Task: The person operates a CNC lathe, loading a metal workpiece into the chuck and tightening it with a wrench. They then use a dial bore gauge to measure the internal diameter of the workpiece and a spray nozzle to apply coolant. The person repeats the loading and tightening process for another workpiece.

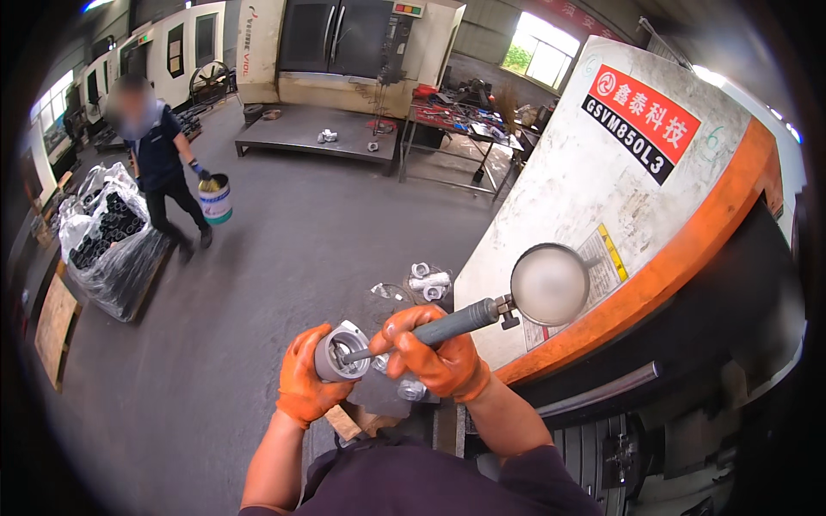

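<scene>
My left hand [307,383], in an orange glove, is wrapped round a grey cylindrical metal casting [323,361] with a wide round bore. A bore gauge [456,322] with a grey grip slants from upper right down to the casting, its thin stem end inside the bore. My right hand [446,368], gloved in orange too, has its fingers closed round the gauge's shaft. At the gauge's upper end sits a round dial [551,284]; its markings are washed out. What the tip touches inside the bore is hidden.
Close on my right stands a white machine with an orange edge [740,189]. Several metal castings [428,282] lie ahead of my hands. At left, a person [161,146] carries a bucket [215,202] beside a plastic-wrapped load [112,232]. Behind are a low platform [284,138] and a cluttered bench [460,120].
</scene>
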`<act>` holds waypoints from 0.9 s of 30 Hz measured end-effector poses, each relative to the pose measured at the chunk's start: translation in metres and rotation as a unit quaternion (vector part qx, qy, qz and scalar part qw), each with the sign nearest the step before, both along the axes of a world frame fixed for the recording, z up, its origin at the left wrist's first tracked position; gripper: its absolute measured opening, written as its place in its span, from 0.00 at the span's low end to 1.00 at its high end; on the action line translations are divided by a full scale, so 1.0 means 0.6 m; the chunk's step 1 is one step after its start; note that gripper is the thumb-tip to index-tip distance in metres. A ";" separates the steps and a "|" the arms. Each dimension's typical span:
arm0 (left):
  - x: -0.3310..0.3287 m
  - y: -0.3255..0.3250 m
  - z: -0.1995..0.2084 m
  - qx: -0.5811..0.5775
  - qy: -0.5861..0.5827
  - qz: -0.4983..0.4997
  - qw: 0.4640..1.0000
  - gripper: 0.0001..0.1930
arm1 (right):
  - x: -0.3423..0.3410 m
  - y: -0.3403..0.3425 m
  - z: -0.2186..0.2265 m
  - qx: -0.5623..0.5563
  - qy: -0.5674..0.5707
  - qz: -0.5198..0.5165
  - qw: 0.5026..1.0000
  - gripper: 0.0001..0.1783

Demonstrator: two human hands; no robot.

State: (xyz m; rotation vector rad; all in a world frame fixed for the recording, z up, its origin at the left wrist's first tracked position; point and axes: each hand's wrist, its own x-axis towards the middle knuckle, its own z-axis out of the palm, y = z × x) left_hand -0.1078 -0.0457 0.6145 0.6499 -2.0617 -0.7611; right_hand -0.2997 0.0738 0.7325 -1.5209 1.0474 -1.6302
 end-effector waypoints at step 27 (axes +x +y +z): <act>0.014 -0.026 0.010 -0.055 0.012 -0.021 0.998 0.47 | 0.010 -0.008 0.018 -0.009 0.112 -0.049 0.992 0.08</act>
